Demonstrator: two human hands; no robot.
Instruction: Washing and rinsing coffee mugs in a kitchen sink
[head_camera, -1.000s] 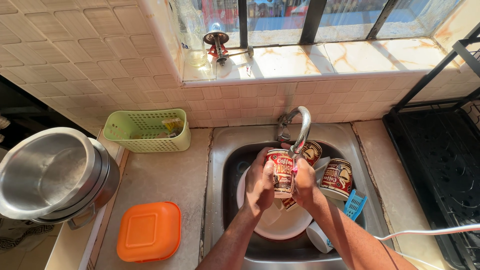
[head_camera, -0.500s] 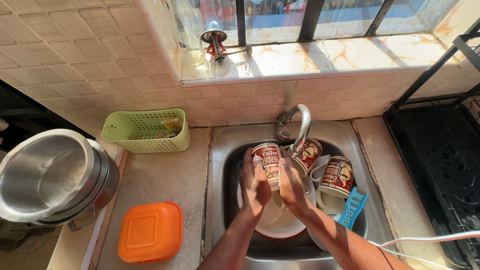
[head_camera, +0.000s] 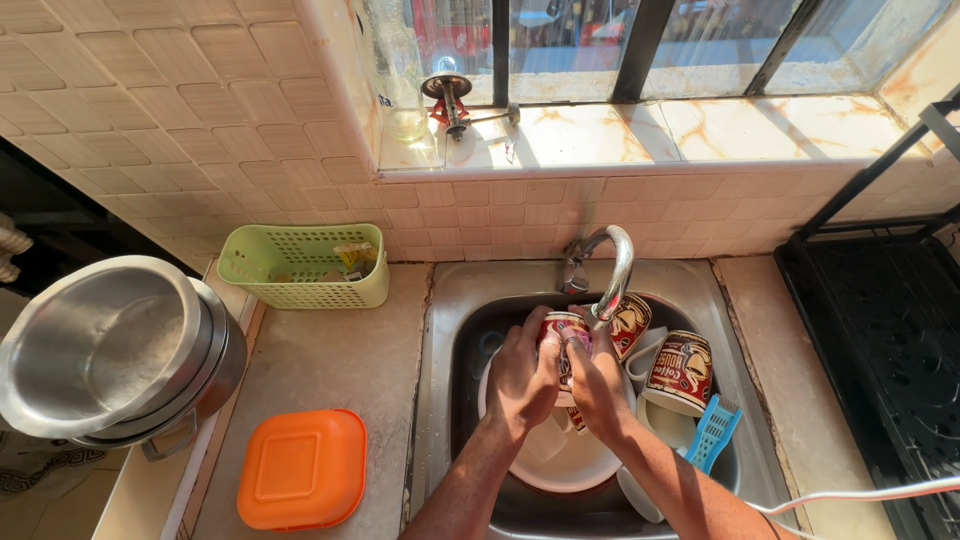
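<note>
Over a steel sink (head_camera: 455, 330) set in the worktop (head_camera: 340, 365), beneath the curved tap (head_camera: 612, 270), both hands clasp one printed mug (head_camera: 560, 335); the left hand (head_camera: 522, 378) and right hand (head_camera: 598, 385) grip its sides; wet ceramic, likely slippery and breakable, safest held round the body.

Mug in hand (head_camera: 562, 335): red and cream printed ceramic, held over the sink, just under the tap spout; mostly hidden by the fingers, so its tilt could not be told.
Left hand (head_camera: 522, 375): wrapped round the mug's left side.
Right hand (head_camera: 597, 385): closed on the mug's right side, fingers against its wall.
Position: above a white plate in the basin, two matching mugs just to the right.
</note>
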